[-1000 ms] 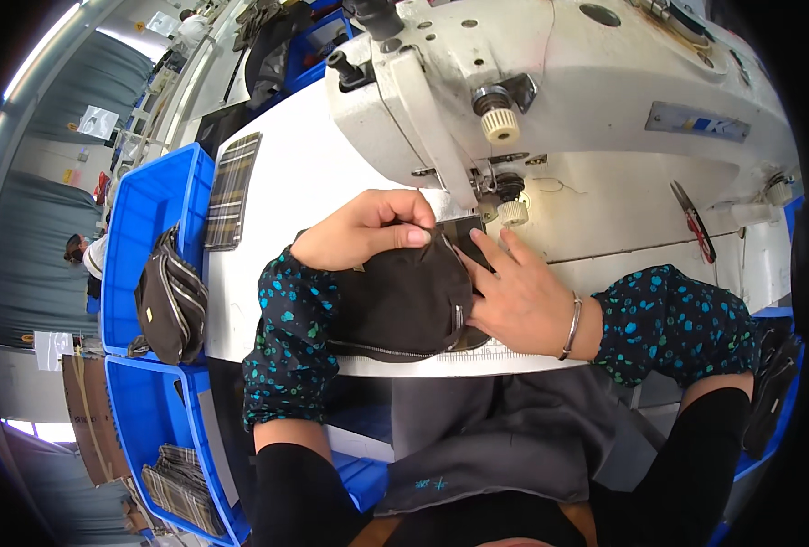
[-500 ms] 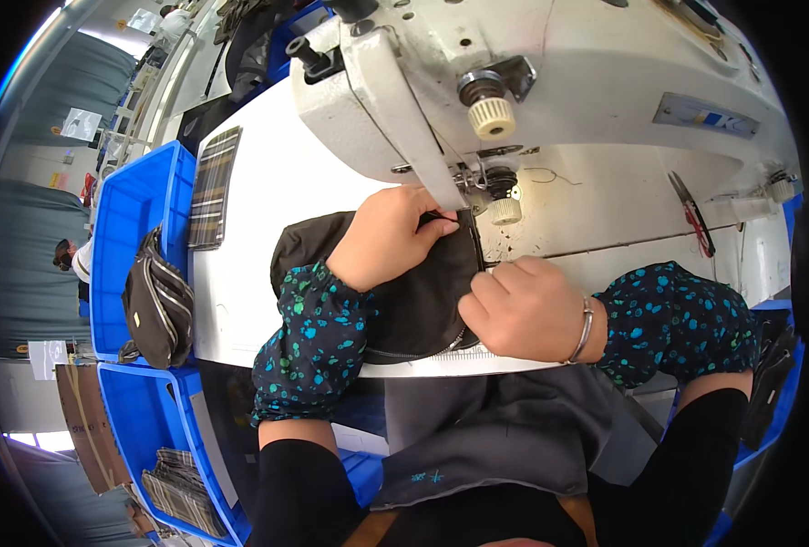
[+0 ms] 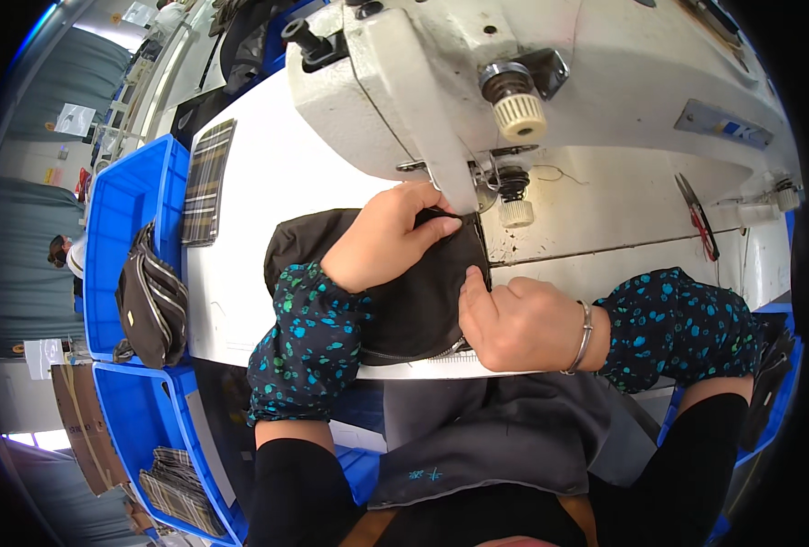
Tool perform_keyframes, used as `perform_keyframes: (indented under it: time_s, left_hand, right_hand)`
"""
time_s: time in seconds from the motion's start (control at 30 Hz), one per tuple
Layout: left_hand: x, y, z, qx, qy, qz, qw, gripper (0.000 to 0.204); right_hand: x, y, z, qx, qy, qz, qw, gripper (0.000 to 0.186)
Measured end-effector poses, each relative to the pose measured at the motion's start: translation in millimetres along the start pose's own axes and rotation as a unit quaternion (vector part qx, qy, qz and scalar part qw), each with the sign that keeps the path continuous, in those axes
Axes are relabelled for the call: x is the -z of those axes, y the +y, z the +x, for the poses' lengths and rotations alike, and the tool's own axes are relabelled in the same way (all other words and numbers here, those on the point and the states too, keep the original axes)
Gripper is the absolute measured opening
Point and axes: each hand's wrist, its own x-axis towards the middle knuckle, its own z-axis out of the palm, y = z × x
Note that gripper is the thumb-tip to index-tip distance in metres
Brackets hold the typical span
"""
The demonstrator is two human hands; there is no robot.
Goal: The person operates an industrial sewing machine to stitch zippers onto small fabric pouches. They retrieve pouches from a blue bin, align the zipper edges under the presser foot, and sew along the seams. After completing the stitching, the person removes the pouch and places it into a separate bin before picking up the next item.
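Note:
A dark brown fabric bag piece (image 3: pixel 413 305) lies on the white sewing table, its far right corner beneath the head of a sewing machine (image 3: pixel 454 173). A zip runs along its near edge. My left hand (image 3: pixel 386 232) pinches the fabric close to the needle area, thumb and forefinger together. At the bag piece's right edge is my right hand (image 3: pixel 523 319), with its fingers curled and its forefinger and thumb gripping the cloth. The needle itself is hidden behind the machine's white arm cover.
Red-handled scissors (image 3: pixel 698 219) lie on the right of the table. A plaid fabric piece (image 3: pixel 208 182) lies at its left edge. Beyond are a blue bin (image 3: pixel 103 264) with a zipped brown bag (image 3: pixel 149 296), and another bin (image 3: pixel 122 410) holding plaid pieces (image 3: pixel 181 488). Thread scraps lie near the machine.
My right forefinger has straightened a little along the fabric's edge. My left hand keeps its pinch near the needle area. The whole view has shifted slightly.

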Motion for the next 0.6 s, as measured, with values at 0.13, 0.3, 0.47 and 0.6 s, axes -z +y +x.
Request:
perform_keyframes:
  time_s: [0.13, 0.3, 0.47, 0.6]
  left_hand:
    - [-4, 4, -1, -0.013, 0.011, 0.045, 0.999, 0.027]
    - [-10, -4, 4, -0.022, 0.035, -0.002, 0.999, 0.029]
    - [-10, -1, 5, -0.014, 0.036, -0.008, 0.999, 0.023]
    - [-9, 2, 4, 0.0, 0.031, 0.003, 1.0, 0.02]
  right_hand:
    - [0, -2, 0, -0.001, -0.003, -0.002, 1.0, 0.027]
    - [1, -3, 0, 0.021, 0.027, -0.003, 0.999, 0.023]
    - [10, -13, -1, -0.005, 0.001, -0.002, 1.0, 0.022]
    - [10, -13, -1, -0.033, -0.005, -0.002, 0.999, 0.024]
